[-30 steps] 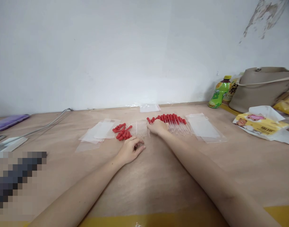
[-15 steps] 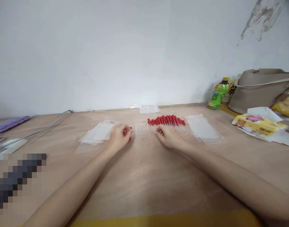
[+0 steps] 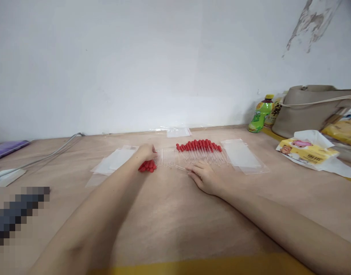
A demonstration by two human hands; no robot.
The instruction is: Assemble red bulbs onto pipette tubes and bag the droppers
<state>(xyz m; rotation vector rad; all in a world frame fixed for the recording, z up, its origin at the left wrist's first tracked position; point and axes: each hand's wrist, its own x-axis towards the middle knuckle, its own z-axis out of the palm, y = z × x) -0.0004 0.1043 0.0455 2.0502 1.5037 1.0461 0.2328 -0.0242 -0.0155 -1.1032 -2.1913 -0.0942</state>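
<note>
In the head view, the left arm stretches diagonally forward, its hand (image 3: 148, 151) palm-down just behind the loose red bulbs (image 3: 147, 166) and beside the row of clear tubes (image 3: 166, 157); whether its fingers are apart or together cannot be told. The right hand (image 3: 205, 177) lies low over the surface (image 3: 175, 221), wrist angled inward, fingertips pinched on a clear tube (image 3: 181, 168) pointing left, in front of the red-topped tubes (image 3: 200, 146).
</note>
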